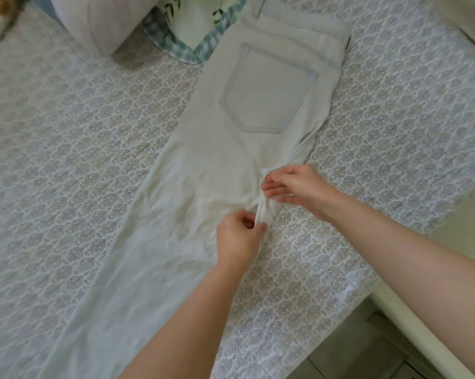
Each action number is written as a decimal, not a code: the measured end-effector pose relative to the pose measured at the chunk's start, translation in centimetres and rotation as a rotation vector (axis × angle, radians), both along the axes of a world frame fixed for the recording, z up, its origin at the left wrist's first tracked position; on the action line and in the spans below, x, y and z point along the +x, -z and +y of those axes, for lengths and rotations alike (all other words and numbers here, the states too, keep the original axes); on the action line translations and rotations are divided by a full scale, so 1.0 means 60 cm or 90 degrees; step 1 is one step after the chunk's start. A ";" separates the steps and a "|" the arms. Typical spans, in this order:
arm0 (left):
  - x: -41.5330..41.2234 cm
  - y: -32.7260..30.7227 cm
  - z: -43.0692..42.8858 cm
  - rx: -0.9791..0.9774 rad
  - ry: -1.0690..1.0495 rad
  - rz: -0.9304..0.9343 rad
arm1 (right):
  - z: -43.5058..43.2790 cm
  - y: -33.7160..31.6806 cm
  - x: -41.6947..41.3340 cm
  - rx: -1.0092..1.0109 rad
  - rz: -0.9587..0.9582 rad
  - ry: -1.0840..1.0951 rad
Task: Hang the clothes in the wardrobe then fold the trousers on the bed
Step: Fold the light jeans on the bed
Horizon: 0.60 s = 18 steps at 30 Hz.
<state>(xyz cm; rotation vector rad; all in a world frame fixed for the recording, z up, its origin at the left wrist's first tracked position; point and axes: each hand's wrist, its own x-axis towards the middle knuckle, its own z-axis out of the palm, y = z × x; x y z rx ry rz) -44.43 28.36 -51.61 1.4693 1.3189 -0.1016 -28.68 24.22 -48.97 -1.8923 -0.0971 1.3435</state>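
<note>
One pair of trousers is laid flat on the bed cover, folded leg on leg, with one back pocket uppermost. The long axis runs from the waistband, beyond the fingers, to the legs, left of and nearer than them. Two hands are applied at the crotch point. The left hand pinches a fabric fold; the right hand, just beyond, pinches the seam edge. Two pillows, one white pillow and one leaf-print pillow, lie far beyond the fingertips.
</note>
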 end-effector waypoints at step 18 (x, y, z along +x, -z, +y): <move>-0.156 0.007 0.032 0.040 0.188 0.033 | -0.050 0.049 -0.094 -0.010 -0.631 -0.533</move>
